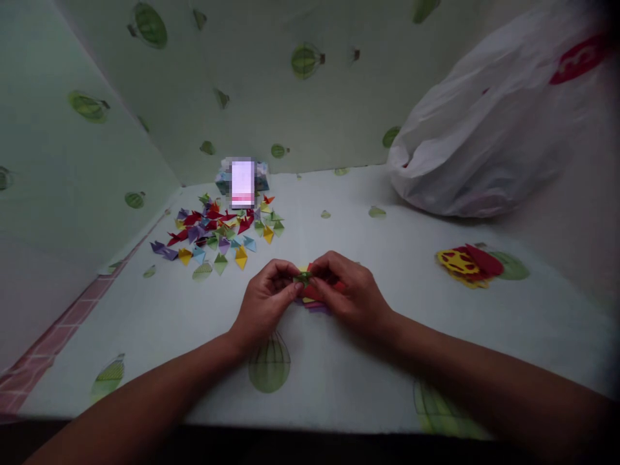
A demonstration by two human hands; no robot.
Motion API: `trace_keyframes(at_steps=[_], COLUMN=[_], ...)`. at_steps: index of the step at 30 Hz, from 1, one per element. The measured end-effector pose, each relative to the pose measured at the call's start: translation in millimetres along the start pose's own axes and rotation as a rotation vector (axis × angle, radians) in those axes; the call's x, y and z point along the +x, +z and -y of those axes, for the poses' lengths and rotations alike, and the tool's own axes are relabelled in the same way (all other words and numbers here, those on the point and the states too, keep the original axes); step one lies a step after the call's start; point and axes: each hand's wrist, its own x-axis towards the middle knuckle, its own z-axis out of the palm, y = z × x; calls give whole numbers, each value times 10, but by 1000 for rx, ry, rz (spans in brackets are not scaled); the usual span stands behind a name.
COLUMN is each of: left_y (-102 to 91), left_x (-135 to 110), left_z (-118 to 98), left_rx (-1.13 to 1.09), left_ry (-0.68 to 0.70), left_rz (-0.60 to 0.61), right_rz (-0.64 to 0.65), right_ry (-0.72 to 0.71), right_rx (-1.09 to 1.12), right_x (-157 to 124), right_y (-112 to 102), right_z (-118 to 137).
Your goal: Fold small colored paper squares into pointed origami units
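Between my two hands is a small piece of green folded paper, pinched at both sides. My left hand grips its left side between thumb and fingers. On the other side, my right hand pinches it the same way. Under the hands lies a stack of coloured paper sheets in red, yellow, pink and purple, partly hidden by the fingers. Beyond my left hand spreads a heap of folded paper pieces in many colours, with pointed, bird-like shapes.
A lit phone, blurred, leans against a patterned box at the back. A big white plastic bag stands at the back right. Yellow and red cut-out shapes lie at right on the white balloon-print table cover.
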Motion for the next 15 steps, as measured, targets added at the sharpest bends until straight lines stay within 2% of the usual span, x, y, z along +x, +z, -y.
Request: trace_keyframes(at_steps=[10,15], left_y=[9,9], left_x=[-20,-29], left_z=[-3,-11], left_rx=[71,85], left_ry=[129,133], left_rz=[2,-5], right_rz=[8,27], right_ry=[-51,-51], right_rx=[-18,59], right_x=[-11,-14], right_y=[6,-19], right_z=[-5,34])
